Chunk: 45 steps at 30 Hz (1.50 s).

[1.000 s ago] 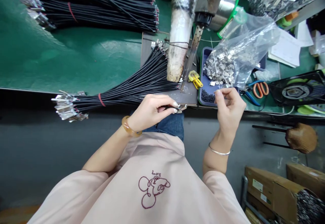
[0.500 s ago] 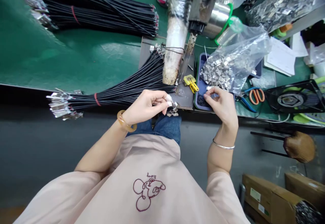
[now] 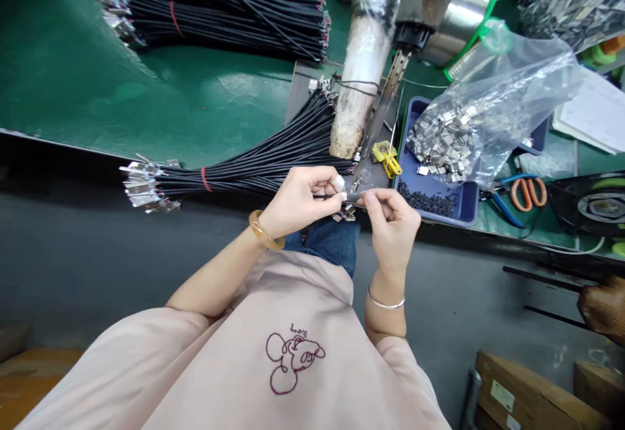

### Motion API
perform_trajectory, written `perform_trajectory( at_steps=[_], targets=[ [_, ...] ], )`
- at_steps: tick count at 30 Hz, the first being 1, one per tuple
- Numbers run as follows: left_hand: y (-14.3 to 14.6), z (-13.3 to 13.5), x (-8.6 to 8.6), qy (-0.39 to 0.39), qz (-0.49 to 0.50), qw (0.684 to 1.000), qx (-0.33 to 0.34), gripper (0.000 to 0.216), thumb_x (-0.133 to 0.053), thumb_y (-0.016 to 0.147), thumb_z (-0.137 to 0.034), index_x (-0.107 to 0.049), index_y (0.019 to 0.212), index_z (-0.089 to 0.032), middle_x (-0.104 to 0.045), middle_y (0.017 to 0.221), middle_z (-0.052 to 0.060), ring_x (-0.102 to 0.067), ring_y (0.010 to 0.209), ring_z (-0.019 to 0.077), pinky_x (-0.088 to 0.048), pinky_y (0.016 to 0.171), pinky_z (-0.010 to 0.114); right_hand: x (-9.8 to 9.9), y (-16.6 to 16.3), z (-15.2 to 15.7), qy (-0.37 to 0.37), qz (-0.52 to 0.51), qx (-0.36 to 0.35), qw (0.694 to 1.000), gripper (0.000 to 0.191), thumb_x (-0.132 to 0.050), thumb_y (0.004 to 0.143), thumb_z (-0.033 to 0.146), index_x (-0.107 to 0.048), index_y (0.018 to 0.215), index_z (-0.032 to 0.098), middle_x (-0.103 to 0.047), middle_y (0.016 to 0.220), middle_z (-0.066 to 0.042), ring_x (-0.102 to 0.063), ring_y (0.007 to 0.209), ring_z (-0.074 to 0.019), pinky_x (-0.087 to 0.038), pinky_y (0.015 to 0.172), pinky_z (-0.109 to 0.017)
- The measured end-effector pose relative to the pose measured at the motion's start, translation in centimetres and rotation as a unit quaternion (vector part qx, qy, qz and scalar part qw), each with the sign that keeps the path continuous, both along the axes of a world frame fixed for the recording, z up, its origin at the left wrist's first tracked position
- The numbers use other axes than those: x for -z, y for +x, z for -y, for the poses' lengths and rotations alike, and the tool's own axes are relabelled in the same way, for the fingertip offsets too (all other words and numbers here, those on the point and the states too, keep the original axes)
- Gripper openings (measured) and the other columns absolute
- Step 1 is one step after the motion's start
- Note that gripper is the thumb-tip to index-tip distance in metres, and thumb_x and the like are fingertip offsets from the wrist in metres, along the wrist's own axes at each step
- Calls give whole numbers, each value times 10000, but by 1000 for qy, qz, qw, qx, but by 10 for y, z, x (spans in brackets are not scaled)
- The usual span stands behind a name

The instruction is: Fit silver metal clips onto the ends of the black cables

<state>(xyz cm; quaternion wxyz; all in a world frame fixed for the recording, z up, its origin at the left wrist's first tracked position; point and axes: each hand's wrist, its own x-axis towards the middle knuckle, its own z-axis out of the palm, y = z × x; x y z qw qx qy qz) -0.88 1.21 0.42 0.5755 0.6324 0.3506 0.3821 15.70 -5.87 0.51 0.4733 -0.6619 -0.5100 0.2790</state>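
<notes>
My left hand (image 3: 300,201) is closed in a pinch on the end of a black cable with a metal connector shell (image 3: 347,212), just off the bench's front edge. My right hand (image 3: 390,222) has its fingertips pinched against that same cable end, holding a small part too tiny to name. A tied bundle of black cables (image 3: 254,168) fans across the bench edge to the left, its metal ends (image 3: 144,186) overhanging. A blue tray (image 3: 461,196) holds small dark pieces and a clear bag of metal shells (image 3: 469,124).
A second cable bundle (image 3: 224,17) lies at the back on the green mat (image 3: 97,92). A wrapped machine column (image 3: 361,85) with a metal blade stands behind my hands. Orange-handled scissors (image 3: 525,192), a yellow clip (image 3: 387,157) and cardboard boxes (image 3: 532,391) are on the right.
My right hand left the blue tray and moved left to meet my left hand at the cable end. The view shifted slightly.
</notes>
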Motion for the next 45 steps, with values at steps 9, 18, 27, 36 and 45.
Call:
perform_trajectory(
  at_steps=[9, 18, 27, 36, 45],
  targets=[
    [0, 1, -1, 12, -2, 1000, 7, 93, -636, 734, -68, -590, 693, -138, -656, 606, -21, -623, 550, 72, -478, 539, 147, 1, -6, -5, 3, 46, -45, 998, 244, -555, 982, 380, -650, 828, 216, -702, 786, -1, -651, 686, -130, -477, 634, -269],
    [-3, 0, 1, 25, -24, 999, 37, 82, -623, 760, -85, -601, 695, -130, -645, 609, -16, -582, 554, 68, -441, 530, 147, -2, -11, -5, 47, 163, -41, 985, 277, -583, 979, 332, -615, 735, 205, -561, 646, 40, -416, 547, -82, -363, 583, -259],
    [-13, -6, -4, 34, -34, 994, 102, 84, -666, 825, -154, -688, 751, -120, -680, 624, -1, -565, 549, 68, -394, 508, 150, -9, 3, -2, 39, 154, -13, 987, 249, -632, 939, 450, -672, 859, 218, -617, 697, 34, -344, 494, -78, -314, 524, -276],
    [-10, -1, -3, 49, 1, 998, 36, 90, -724, 799, -187, -764, 767, -112, -706, 630, 25, -587, 544, 91, -446, 514, 179, -7, -4, -4, 44, 215, -17, 976, 364, -568, 971, 401, -569, 660, 212, -499, 570, 46, -379, 511, -87, -344, 558, -275],
    [4, 6, -2, -4, 34, 998, -61, 76, -689, 758, -157, -731, 708, -120, -664, 591, 5, -583, 521, 82, -451, 486, 153, -14, -6, 6, 182, 97, 123, 971, 178, -493, 995, 322, -517, 1165, 273, -662, 710, 41, -569, 462, -114, -452, 476, -281]
  ],
)
